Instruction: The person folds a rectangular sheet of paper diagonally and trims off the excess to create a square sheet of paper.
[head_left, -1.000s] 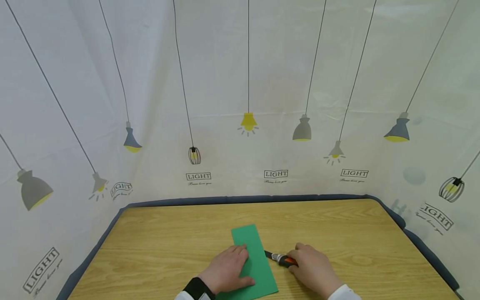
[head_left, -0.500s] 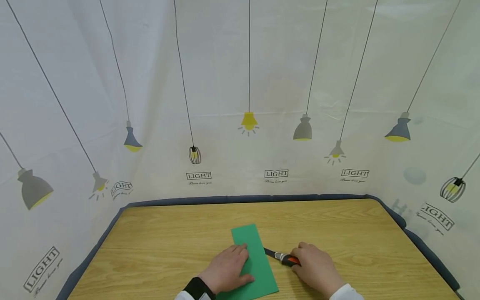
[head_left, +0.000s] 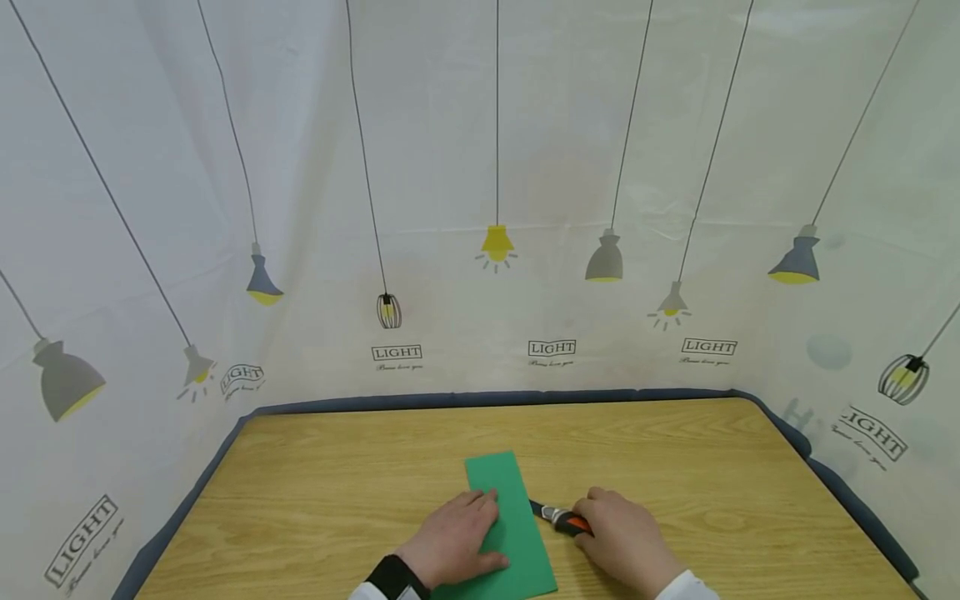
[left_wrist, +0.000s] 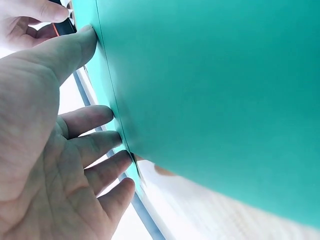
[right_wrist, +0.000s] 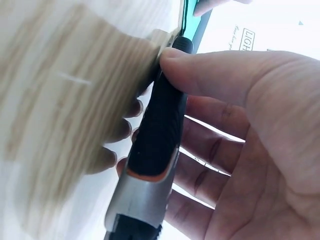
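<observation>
Green paper, a narrow sheet in the head view, lies flat on the wooden table under my left hand. That hand rests its outstretched fingers and thumb on it. In the left wrist view, a thin dark line runs along the green paper beside the fingertips. My right hand grips a utility knife with a black, orange and silver handle, thumb on top and fingers curled beneath. Its dark blade points left and meets the paper's right edge, where its tip is hidden.
The wooden table has a dark blue border along its back and sides. White sheeting printed with hanging lamps and "LIGHT" labels rises behind and on both sides. A black band circles the left wrist.
Over the last half second, the right hand and knife have shifted slightly left and toward me, after a small move right and away. The left hand stays in place on the paper.
</observation>
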